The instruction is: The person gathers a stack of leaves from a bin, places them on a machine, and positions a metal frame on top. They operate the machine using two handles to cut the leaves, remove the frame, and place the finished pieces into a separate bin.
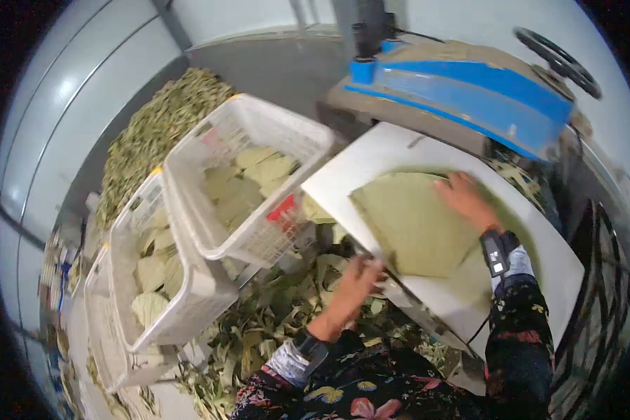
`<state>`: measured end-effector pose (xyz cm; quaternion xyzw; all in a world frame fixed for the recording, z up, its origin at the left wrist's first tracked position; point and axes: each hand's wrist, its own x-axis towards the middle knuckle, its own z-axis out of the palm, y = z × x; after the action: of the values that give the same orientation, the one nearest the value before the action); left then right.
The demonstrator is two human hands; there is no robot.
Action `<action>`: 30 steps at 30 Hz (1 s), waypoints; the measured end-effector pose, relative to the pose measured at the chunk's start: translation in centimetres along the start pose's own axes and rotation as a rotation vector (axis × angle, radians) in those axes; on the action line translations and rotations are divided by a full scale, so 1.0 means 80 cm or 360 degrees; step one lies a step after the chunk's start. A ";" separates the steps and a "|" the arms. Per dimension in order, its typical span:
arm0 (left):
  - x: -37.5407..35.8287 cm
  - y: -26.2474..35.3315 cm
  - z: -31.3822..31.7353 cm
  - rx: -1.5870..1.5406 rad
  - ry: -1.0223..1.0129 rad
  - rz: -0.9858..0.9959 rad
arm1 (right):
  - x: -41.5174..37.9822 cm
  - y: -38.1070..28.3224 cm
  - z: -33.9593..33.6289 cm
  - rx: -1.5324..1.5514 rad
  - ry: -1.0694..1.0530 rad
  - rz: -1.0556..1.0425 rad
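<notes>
A stack of flat, pale green leaves (pixel 413 224) with trimmed edges lies fanned on a white board (pixel 434 288). My right hand (pixel 467 199) rests on the upper right of the stack, its fingers stretched over the leaves. Off the board's left edge is my left hand (pixel 355 290), slightly blurred, with fingers loosely apart and nothing visible in them. It hovers near the lower left corner of the stack. Each wrist carries a dark band or device.
Behind the board stands a blue machine (pixel 469 91) with a black handwheel (pixel 558 61). At left, white crates (pixel 238 248) hold cut leaves. A big leaf heap (pixel 154 126) lies beyond them, and leaf scraps (pixel 259 325) cover the floor below my left hand.
</notes>
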<state>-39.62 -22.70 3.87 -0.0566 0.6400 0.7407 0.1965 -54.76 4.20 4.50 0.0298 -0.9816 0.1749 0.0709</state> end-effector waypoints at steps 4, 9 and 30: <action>-0.003 -0.044 -0.021 -0.0490 -0.0288 -0.0260 | 0.005 0.008 0.024 -0.0240 -0.0148 -0.0085; -0.008 -0.021 -0.033 -0.0753 -0.0281 -0.0282 | -0.064 -0.037 0.031 -0.0245 -0.0117 -0.0053; 0.051 0.136 -0.290 0.1146 -0.0740 0.0790 | -0.111 -0.115 0.140 -0.0184 0.0418 0.0051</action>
<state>-51.18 -45.47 8.50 0.3357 0.7887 0.4900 0.1588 -46.68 -8.00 -4.15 -0.0133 -0.9726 0.1215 0.1977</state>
